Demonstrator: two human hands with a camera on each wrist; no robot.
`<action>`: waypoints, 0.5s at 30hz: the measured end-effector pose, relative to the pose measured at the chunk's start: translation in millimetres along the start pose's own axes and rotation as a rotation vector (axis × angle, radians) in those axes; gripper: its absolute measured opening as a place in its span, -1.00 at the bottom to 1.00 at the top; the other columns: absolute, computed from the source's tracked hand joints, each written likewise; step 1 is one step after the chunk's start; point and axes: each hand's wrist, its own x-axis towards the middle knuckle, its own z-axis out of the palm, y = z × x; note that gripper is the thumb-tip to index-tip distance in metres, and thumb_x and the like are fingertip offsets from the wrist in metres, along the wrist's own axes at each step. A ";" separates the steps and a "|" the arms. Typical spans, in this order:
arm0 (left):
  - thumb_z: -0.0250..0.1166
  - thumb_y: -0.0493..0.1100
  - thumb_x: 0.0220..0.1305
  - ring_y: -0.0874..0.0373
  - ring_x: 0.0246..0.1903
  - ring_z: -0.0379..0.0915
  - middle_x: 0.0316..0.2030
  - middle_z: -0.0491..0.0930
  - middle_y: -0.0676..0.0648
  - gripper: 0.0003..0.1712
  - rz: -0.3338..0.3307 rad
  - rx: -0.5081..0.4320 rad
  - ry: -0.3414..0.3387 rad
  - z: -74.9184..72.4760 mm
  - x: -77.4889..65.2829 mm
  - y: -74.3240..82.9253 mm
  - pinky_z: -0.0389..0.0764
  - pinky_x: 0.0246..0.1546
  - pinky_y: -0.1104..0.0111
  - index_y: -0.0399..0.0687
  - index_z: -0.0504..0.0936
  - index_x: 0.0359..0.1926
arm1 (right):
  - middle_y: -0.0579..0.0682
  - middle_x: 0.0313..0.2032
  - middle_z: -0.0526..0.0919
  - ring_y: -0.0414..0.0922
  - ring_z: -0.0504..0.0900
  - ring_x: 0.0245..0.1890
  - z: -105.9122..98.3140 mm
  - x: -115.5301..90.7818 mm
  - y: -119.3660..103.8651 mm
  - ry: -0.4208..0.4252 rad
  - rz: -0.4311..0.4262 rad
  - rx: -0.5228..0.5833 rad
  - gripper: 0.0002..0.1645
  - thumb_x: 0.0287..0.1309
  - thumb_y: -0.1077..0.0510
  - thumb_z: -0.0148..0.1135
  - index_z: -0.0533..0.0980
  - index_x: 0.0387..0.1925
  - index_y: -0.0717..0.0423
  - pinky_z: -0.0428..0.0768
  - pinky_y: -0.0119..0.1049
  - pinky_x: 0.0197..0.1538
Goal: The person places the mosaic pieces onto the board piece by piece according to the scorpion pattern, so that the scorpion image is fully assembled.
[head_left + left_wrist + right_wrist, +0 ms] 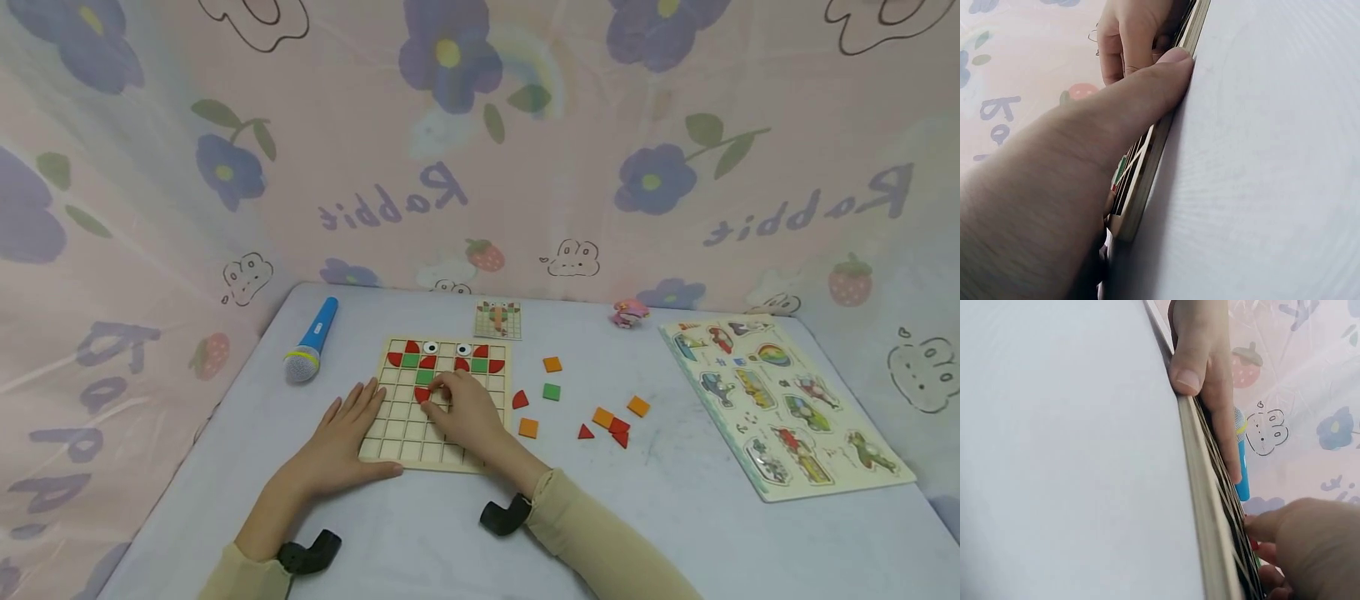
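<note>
A wooden grid board (390, 427) lies on the white-covered table, with red, green and eye-printed pieces set in its upper cells. My left hand (337, 442) rests along the board's left side, fingers straight, thumb at the near edge. Over the middle of the board, my right hand (471, 412) pinches a red rounded piece (422, 395) between thumb and fingers, just below a green square (424, 377). In the right wrist view a bit of that red piece (1254, 545) shows at the fingertips; the rest is hidden.
A pattern card (498, 320) lies behind the board. Loose orange squares (552, 364), a green square (551, 392) and several red pieces (586, 432) lie to the right. Farther out are a vehicle puzzle board (787, 408), a pink toy (629, 312) and, at left, a blue microphone (313, 337).
</note>
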 end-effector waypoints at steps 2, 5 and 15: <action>0.42 0.56 0.08 -0.25 0.68 -0.27 0.70 -0.12 -0.23 0.45 0.003 -0.002 0.004 -0.1 0.1 0.2 -0.18 0.60 -0.28 -0.22 0.05 0.69 | -0.13 -0.35 0.52 -0.20 0.47 -0.31 0.7 -0.1 -0.5 0.009 0.003 0.000 -0.73 0.36 0.02 0.44 0.68 -0.03 0.07 0.47 -0.36 -0.24; 0.41 0.56 0.09 -0.26 0.68 -0.27 0.70 -0.12 -0.23 0.44 0.006 -0.001 0.002 -0.4 0.2 0.1 -0.19 0.60 -0.28 -0.22 0.05 0.68 | -0.13 -0.36 0.51 -0.19 0.46 -0.33 1.6 -0.3 -2.4 0.017 0.013 -0.003 -0.74 0.35 0.02 0.43 0.70 -0.05 0.07 0.45 -0.36 -0.26; 0.42 0.55 0.10 -0.25 0.68 -0.27 0.70 -0.12 -0.23 0.44 0.002 -0.005 -0.003 -1.9 -0.3 1.4 -0.19 0.61 -0.26 -0.22 0.04 0.69 | -0.13 -0.42 0.48 -0.19 0.43 -0.39 2.8 1.8 -3.6 0.040 0.037 -0.003 -0.78 0.37 0.05 0.40 0.70 -0.03 0.03 0.40 -0.35 -0.34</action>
